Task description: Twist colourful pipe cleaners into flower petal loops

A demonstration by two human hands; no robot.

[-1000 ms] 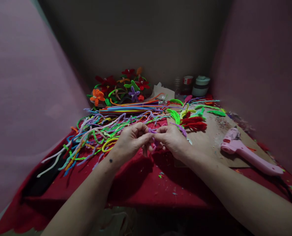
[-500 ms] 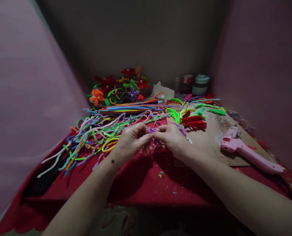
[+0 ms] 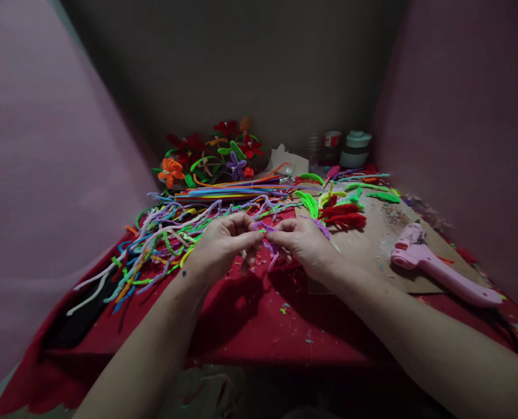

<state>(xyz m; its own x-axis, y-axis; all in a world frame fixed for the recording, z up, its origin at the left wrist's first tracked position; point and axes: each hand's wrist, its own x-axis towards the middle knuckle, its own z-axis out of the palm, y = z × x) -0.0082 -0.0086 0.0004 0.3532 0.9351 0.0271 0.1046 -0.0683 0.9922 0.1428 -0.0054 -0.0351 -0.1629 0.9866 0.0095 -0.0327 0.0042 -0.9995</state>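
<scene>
Above the front middle of the table, my left hand [image 3: 230,240] and my right hand [image 3: 300,241] face each other, thumbs and fingertips pinched. Between them a purple pipe cleaner [image 3: 271,249] is bent into a loop, one end hanging down. Both hands pinch it, their thumb tips a small gap apart. A speck of bright green shows at the left fingertips; what it belongs to is unclear. Just behind my right hand lie more purple pipe cleaner pieces [image 3: 322,227] and a red pipe cleaner bundle [image 3: 344,216].
Loose coloured pipe cleaners [image 3: 154,250] cover the table's left side, with a straight bundle [image 3: 237,190] behind. Pipe cleaner flowers [image 3: 237,166] stand at the back. On a board [image 3: 372,244] at right rests a pink glue gun [image 3: 442,270]. A lidded cup [image 3: 355,150] stands behind the board.
My left hand has shifted slightly left, away from my right hand, and the purple loop between them shows more openly. My right hand has barely moved.
</scene>
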